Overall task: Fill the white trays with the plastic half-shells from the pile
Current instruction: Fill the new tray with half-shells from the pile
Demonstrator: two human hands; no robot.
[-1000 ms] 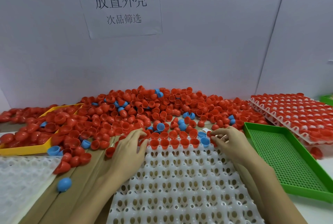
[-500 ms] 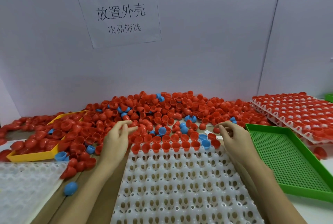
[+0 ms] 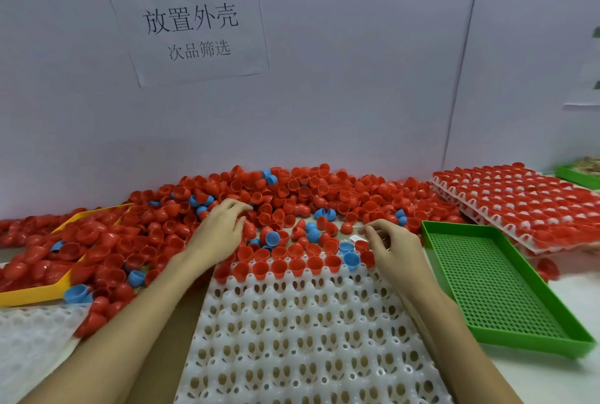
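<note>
Both grips worked at the far edge of the white tray (image 3: 308, 332). Left hand (image 3: 220, 231) lay spread, fingers loose, on the pile of red half-shells (image 3: 292, 196), holding nothing visible. Right hand (image 3: 389, 244) had its fingers curled at the tray's far right corner; what it pinched could not be told. One row of red shells filled the tray's far edge, a blue shell (image 3: 351, 259) just beside it. A green tray (image 3: 500, 286) sat to the right on the counter.
</note>
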